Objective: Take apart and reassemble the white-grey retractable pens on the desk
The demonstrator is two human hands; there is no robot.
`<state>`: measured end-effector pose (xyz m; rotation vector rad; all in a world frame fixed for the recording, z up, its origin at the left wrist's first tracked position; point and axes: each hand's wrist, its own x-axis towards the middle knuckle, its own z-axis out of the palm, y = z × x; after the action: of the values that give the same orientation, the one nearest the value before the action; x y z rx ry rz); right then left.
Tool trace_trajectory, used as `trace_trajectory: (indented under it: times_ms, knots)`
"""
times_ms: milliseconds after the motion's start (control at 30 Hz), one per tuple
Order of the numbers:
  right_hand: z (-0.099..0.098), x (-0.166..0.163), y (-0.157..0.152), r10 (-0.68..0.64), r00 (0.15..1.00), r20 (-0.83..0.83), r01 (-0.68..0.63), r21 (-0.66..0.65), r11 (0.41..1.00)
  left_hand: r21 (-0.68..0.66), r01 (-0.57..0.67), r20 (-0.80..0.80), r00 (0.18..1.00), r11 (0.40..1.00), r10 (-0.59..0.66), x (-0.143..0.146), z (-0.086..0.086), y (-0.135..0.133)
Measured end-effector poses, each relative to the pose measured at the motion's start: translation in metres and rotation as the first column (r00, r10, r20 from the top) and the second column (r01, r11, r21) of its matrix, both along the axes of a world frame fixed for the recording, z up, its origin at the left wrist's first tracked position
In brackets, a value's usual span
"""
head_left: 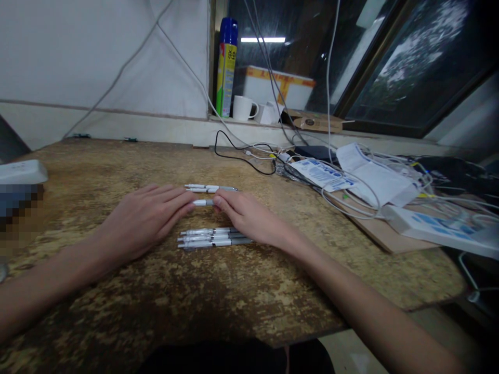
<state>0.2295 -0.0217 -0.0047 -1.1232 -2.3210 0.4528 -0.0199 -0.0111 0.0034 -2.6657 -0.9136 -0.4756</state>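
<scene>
My left hand [144, 221] lies flat on the worn wooden table [195, 296], fingers stretched out, their tips touching one end of a white pen [203, 202]. My right hand [249, 218] comes from the right, its fingers pressed together over the other end of that pen. Only a short white piece of the pen shows between the two hands. Two more white pens [210, 188] lie side by side just beyond the hands. Three white-and-grey pens [212, 238] lie in a row just in front of them, partly under my right hand.
A tangle of cables [253, 156], printed packets [323, 174] and papers [370, 176] covers the table's right side. On the window ledge stand a yellow spray can [226, 67] and a white mug [244, 108]. A white box [21, 171] sits at the left edge.
</scene>
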Motion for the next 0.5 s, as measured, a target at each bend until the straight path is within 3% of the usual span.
trace_trajectory:
  times_ms: [133,267,367,500]
  knots:
    - [-0.005,-0.002,-0.001,-0.016,0.998,0.057,0.012,0.068,0.998,-0.092,-0.081,-0.003,0.997,0.992,0.081,0.004,-0.006,-0.007]
    - [-0.010,-0.001,0.002,-0.016,0.995,0.097,-0.004,0.200,0.980,-0.249,-0.193,0.030,0.978,0.949,0.207,0.009,-0.013,-0.009]
    - [-0.010,0.000,0.006,-0.017,0.994,0.105,-0.012,0.269,0.963,-0.353,-0.181,0.076,0.972,0.918,0.221,0.010,-0.014,-0.006]
    - [-0.006,0.004,0.006,-0.006,0.999,0.046,-0.006,0.250,0.968,-0.389,-0.131,0.157,0.966,0.912,0.206,0.008,-0.010,-0.001]
